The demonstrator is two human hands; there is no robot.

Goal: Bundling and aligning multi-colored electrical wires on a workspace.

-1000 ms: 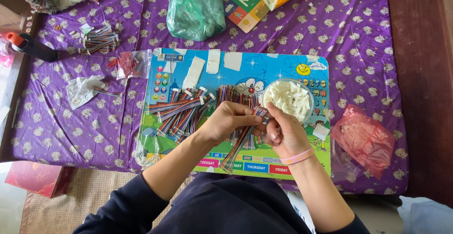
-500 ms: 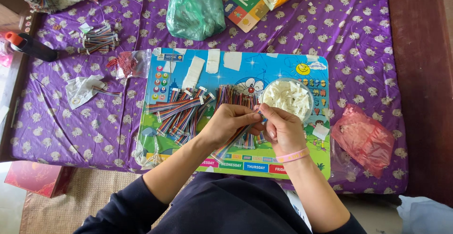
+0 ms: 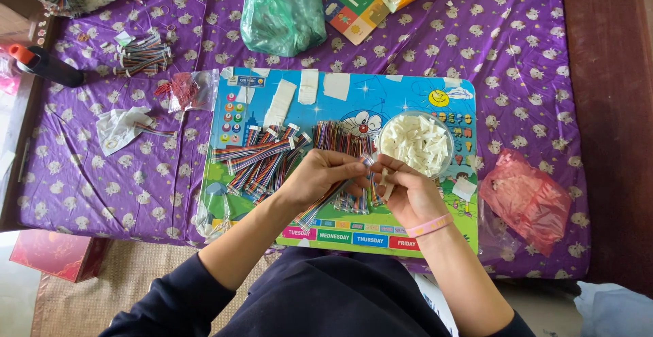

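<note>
The left hand [image 3: 320, 177] pinches a bundle of coloured wires [image 3: 325, 204] that slants down toward the person, its upper end at the fingertips. The right hand [image 3: 407, 194] has its grip closed on a small white connector [image 3: 385, 177], held against the tip of that bundle; both hands meet just below the bowl [image 3: 416, 144] of white connectors. They work over a picture mat [image 3: 408, 106] lying on the purple cloth [image 3: 530, 58] of the desk.

Against the earlier pictures little differs: the hands have stayed at the same spot on the mat, the left fingers now drawn slightly tighter to the wire end, the right hand turned a touch toward it. More wire bundles [image 3: 262, 160] lie fanned left of the hands, unmoved. A green bag [image 3: 282, 14] sits at the top, a pink bag [image 3: 527, 197] right of the mat, a small red-filled bag [image 3: 183, 92] and a loose wire bunch [image 3: 143, 55] to the left, all as before.
</note>
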